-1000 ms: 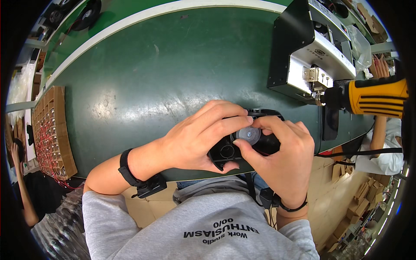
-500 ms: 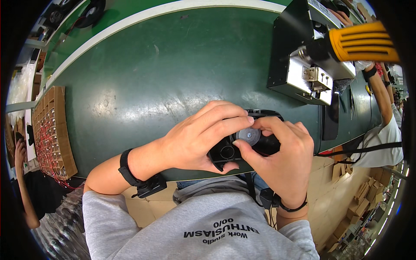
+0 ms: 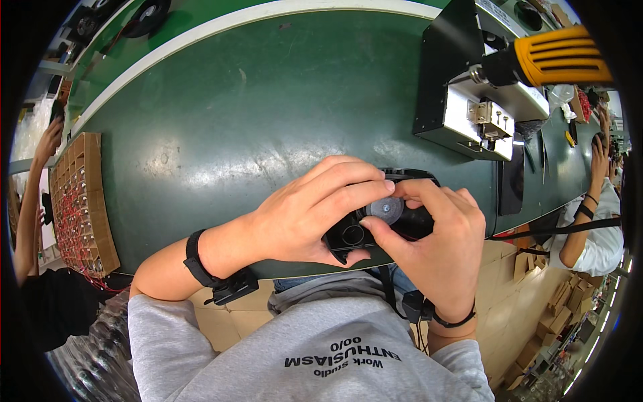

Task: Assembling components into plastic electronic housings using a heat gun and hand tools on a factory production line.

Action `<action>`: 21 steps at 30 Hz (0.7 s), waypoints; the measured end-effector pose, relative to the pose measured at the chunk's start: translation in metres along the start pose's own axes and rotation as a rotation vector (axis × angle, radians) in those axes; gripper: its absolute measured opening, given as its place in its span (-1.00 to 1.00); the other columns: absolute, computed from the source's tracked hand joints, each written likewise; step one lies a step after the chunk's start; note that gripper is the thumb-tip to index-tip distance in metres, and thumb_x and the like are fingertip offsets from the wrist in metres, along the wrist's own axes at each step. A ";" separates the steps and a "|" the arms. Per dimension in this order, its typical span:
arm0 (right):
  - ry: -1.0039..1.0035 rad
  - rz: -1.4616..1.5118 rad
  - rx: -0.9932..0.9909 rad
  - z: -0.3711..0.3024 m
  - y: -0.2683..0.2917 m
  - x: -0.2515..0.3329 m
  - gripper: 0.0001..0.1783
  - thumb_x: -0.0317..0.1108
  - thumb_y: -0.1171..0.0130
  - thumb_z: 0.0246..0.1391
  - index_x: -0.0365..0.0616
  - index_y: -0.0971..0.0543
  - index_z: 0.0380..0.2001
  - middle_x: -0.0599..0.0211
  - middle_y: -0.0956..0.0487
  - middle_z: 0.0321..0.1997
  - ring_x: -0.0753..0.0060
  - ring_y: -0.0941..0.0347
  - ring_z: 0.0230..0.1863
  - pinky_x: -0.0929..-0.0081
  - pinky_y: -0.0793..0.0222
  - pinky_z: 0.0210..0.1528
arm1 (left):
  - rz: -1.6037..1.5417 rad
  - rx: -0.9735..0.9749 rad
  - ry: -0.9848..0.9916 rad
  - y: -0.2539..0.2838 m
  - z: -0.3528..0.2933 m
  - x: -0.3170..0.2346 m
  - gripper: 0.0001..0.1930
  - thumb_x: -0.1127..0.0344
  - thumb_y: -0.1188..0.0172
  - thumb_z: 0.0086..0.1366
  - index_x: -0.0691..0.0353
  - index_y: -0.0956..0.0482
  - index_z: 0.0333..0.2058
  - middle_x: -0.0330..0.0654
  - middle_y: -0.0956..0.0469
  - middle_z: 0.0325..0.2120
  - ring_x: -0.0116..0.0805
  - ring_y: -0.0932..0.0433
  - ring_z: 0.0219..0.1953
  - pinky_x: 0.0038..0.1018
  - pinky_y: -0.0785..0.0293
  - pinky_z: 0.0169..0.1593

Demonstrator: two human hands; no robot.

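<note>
A black plastic housing [image 3: 352,236] with round openings is held low over the front edge of the green table. My left hand [image 3: 321,208] is closed round its left side, thumb underneath and fingers across the top. Set in the housing is a grey translucent disc [image 3: 386,210] with a small bright centre. My right hand [image 3: 442,228] pinches this disc at its rim between thumb and forefinger. Fingers of both hands meet at the disc's upper edge. Much of the housing's right side lies hidden behind my right hand.
A black and silver machine [image 3: 462,94] stands at the right, beside a yellow-handled tool [image 3: 562,57]. A dark flat slab [image 3: 510,184] lies below it. At the left is a cardboard divider box [image 3: 84,204] with red wires. Other people's arms [image 3: 593,194] show at both sides.
My hands and the housing have barely moved. At the left, another person's arm has risen to the box's far end; at the right, a co-worker's arm has shifted.
</note>
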State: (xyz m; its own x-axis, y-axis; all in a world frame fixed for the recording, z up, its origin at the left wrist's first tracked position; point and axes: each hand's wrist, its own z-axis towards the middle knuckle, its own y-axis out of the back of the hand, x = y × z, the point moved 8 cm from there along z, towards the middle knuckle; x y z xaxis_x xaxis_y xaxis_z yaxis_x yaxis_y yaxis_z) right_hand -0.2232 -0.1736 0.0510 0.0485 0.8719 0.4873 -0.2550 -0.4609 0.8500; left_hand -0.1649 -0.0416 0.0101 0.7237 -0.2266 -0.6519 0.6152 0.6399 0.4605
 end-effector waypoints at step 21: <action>0.027 0.023 -0.036 0.001 -0.001 0.000 -0.65 -0.23 -0.57 -0.28 -0.01 -0.68 -0.36 0.41 -0.64 -0.53 0.33 -0.56 -0.54 0.37 -0.32 -0.37 | 0.002 -0.004 0.007 0.000 0.000 0.001 -0.12 0.23 -0.66 -0.10 0.35 -0.40 0.19 0.10 -0.52 0.02 0.06 -0.57 0.01 -0.16 -0.51 0.06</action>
State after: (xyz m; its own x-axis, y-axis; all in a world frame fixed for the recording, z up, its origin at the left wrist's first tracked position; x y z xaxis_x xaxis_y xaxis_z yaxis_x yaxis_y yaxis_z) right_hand -0.2220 -0.1735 0.0507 0.0162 0.8656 0.5004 -0.2905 -0.4748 0.8307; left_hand -0.1638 -0.0423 0.0093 0.7229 -0.2203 -0.6548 0.6123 0.6435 0.4594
